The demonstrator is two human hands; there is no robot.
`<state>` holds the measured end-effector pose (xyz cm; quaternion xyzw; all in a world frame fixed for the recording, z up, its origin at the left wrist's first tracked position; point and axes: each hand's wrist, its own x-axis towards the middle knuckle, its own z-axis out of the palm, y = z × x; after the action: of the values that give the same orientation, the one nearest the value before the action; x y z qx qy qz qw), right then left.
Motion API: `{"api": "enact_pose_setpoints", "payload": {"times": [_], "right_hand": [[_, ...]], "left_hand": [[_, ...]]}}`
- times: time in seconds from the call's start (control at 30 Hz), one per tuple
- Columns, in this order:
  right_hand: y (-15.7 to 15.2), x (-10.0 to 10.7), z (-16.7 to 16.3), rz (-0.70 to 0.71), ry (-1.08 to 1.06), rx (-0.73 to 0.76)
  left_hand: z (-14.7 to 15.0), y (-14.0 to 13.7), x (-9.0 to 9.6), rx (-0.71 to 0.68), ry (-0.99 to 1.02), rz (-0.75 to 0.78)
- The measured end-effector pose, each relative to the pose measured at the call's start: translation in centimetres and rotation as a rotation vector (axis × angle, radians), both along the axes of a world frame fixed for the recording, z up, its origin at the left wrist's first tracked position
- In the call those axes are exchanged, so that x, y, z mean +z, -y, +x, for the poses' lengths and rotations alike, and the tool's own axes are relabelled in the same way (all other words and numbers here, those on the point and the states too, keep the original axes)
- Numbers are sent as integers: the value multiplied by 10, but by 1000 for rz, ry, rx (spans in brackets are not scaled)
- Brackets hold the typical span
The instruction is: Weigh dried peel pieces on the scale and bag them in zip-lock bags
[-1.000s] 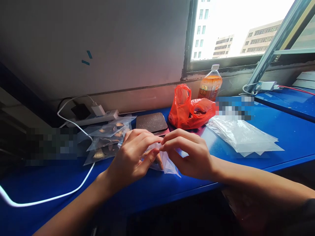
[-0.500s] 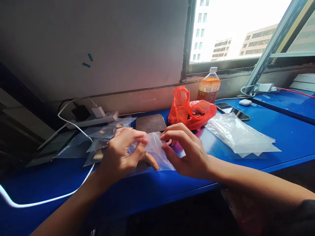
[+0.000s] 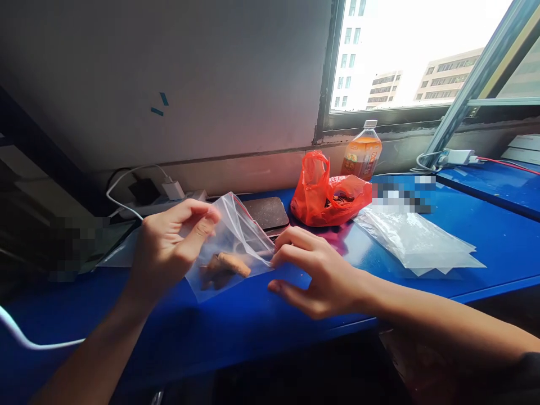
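Note:
My left hand (image 3: 179, 236) pinches the upper left corner of a clear plastic zip bag (image 3: 236, 225), holding it tilted above the blue table. Several brown, knobbly root-like pieces (image 3: 228, 264) lie at the bottom of the bag. At the bag's right edge is my right hand (image 3: 314, 270), its fingers curved and its thumb well apart, with fingertips touching or nearly touching the plastic. Behind the bag sits a dark flat scale-like device (image 3: 268, 214), partly covered by it.
A red plastic bag (image 3: 333, 194) with dark contents stands behind, beside a bottle of orange drink (image 3: 363, 152). Flat clear bags (image 3: 413, 236) are stacked at right on the blue table (image 3: 455, 214). A white cable (image 3: 46, 343) and a charger (image 3: 172, 188) are at left.
My left hand has moved left with the bag's corner, so the bag hangs wider and more of the brown pieces shows. My right thumb has spread from the fingers.

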<state>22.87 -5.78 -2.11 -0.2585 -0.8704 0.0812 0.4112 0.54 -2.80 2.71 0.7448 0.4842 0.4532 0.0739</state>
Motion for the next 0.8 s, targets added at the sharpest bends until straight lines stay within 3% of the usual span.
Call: {"api": "enact_pose_setpoints", "payload": {"times": [0.1,0.17,0.23,0.3,0.4,0.47,0.53,0.67,0.8], "right_hand": [[1,0,0,1,-161,35],[3,-4,0,-67,-345,2],[8,-11,-1,-241,-456,-57],[18,-21,-3,-462,-431,-83],[38,-33,-6,-740,-385,-21],[49,-37,-7,-812,-495,14],[53,-37,-3,-766,-673,-50],[50,-33,24,-584,-885,-363],[49,-24,68,-486,-886,-579]], "left_hand": [[0,-2,2,-3,159,49],[0,-7,5,-83,387,22],[2,-12,11,-166,666,-67],[8,-16,18,-212,868,-184],[29,-14,27,-257,1038,-315],[50,-9,28,-331,1123,-327],[71,-3,26,-516,1131,-360],[98,-2,22,-890,897,-521],[105,-16,22,-907,690,-552]]}}
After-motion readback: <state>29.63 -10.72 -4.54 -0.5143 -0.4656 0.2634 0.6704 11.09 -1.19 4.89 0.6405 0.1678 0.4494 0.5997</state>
